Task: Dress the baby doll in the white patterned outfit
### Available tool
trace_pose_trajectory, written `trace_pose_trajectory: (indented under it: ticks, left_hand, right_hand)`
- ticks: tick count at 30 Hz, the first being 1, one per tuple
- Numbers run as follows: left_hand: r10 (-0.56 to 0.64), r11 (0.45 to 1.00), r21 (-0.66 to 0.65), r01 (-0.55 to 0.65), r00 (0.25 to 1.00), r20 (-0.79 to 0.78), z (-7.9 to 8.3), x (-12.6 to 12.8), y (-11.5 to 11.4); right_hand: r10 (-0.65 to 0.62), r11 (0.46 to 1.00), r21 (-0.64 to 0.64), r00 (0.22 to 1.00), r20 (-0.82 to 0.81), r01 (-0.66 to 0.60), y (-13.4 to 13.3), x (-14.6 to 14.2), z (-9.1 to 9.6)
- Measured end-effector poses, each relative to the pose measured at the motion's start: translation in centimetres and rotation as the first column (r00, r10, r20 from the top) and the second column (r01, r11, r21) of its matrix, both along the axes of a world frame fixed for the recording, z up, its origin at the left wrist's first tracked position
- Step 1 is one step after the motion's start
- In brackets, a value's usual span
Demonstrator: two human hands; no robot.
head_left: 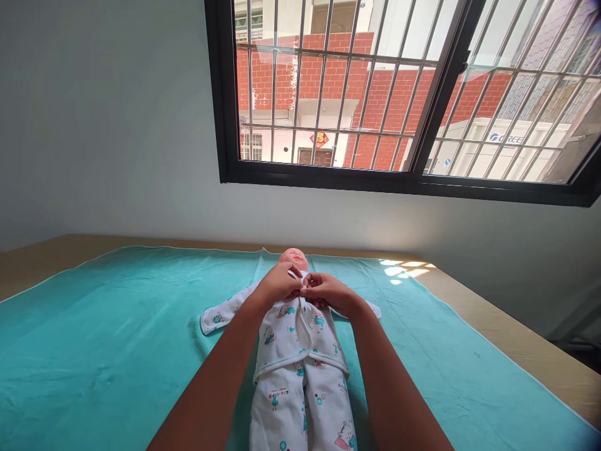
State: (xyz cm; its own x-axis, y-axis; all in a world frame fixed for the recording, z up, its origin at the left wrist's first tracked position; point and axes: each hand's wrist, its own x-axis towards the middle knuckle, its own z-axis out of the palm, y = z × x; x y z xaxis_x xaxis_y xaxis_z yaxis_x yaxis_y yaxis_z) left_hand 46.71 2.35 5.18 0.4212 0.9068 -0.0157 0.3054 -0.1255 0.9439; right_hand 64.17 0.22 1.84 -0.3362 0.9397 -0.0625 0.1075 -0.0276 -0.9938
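Observation:
A baby doll (293, 257) lies on its back on a teal cloth (117, 338), head toward the wall. It wears a white printed top (300, 338) and matching trousers (300, 407). My left hand (277, 285) and my right hand (326, 291) meet at the doll's chest, just below the neck. Both pinch the thin white tie strings (300, 289) of the top, fingers closed. A loose string hangs down the front of the top. The doll's arms in white sleeves stretch out to each side.
The teal cloth covers a wooden platform (516, 338) that shows bare along the right and back edges. A grey wall rises behind, with a black-framed barred window (404, 94) above. Sunlight patches lie at the cloth's far right corner.

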Motion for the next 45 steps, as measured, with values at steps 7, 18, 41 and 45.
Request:
trace_pose_trajectory:
  ticks: [7, 18, 41, 45]
  left_hand:
    - [-0.02, 0.997, -0.067, 0.03, 0.987, 0.156, -0.6, -0.5, 0.4]
    - [-0.056, 0.998, 0.043, 0.056, 0.998, -0.008, -0.6, -0.7, 0.4]
    - [-0.038, 0.875, 0.484, 0.028, 0.999, 0.012, -6.2, -2.6, -6.3]
    - [-0.058, 0.87, 0.487, 0.072, 0.997, -0.042, -5.9, -2.6, -6.4]
  right_hand:
    - [0.024, 0.996, -0.074, 0.968, -0.249, -0.043, 0.4, 0.8, -1.2]
    - [-0.023, 0.997, -0.073, 0.984, -0.176, 0.011, 0.4, 0.6, -0.9]
    - [-0.59, 0.768, 0.53, 0.719, 0.367, 0.359, -8.0, -3.8, -2.7]
    - [-0.627, 0.749, 0.575, 0.634, 0.453, 0.329, -8.2, -4.3, -2.5]
